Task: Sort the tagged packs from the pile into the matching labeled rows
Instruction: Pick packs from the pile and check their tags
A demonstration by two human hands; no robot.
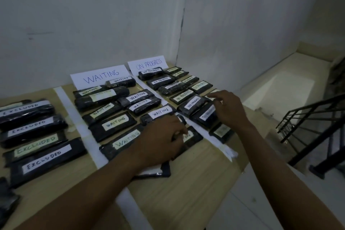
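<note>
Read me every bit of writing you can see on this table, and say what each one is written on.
"WAITING": the standing paper sign and the tags on the middle packs.
"ON PROGRESS": the other standing sign and the tags on the right packs.
"EXCLUDED": the tags on the left packs.
Too blurred: the farthest right tags and the nearest right tag.

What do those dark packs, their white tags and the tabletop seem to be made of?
Dark packs: likely glossy black plastic wrap; it glints and creases. White tags: matte paper or tape, hand-lettered in marker. Tabletop: pale wood or wood-look laminate, matte, with faint grain streaks.
</note>
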